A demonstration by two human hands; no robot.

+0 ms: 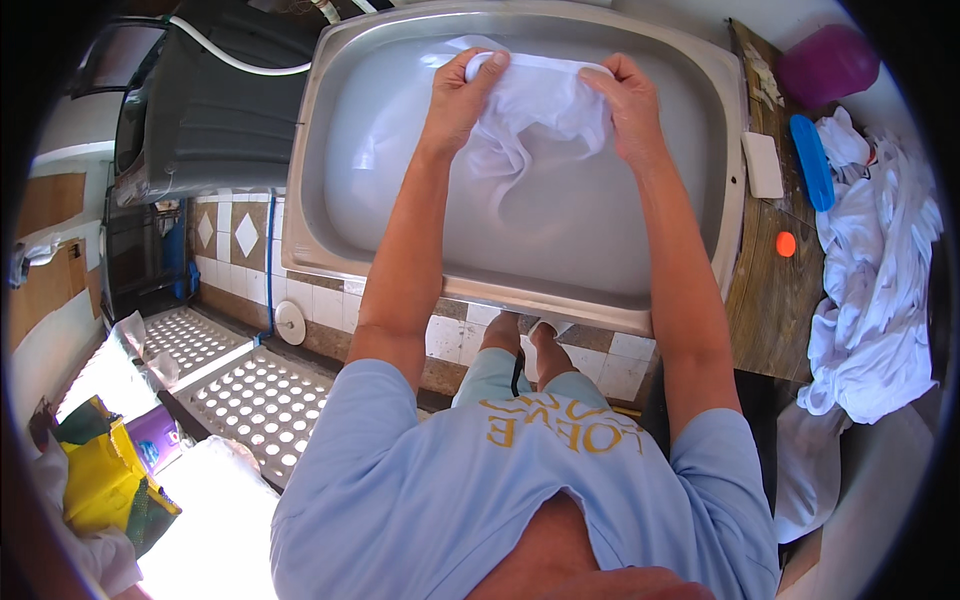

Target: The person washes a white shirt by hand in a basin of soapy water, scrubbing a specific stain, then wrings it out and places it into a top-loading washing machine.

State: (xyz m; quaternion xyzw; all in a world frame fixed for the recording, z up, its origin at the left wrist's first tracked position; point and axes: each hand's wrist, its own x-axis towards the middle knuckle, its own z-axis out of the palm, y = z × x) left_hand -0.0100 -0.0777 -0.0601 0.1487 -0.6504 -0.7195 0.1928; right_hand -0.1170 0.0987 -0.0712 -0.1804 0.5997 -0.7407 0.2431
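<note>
Both my arms reach over a large grey basin [338, 190] of cloudy water. Between my hands a white cloth [545, 98] is stretched by its upper edge, and its lower folds trail into the water. My left hand [460, 100] grips the left end of that edge, thumb on top. At the other end, my right hand [632, 103] pinches the edge between thumb and fingers. More pale fabric shows in the water just behind my left hand. The exact kind of garment cannot be made out.
Right of the basin, a wooden counter [755, 310] bears a pale soap bar [763, 165], a blue brush-like object [811, 162], an orange cap [786, 244] and heaped white laundry [875, 290]. A purple container [828, 65] stands behind. At left are a dark covered appliance [225, 110] and a perforated panel [262, 405].
</note>
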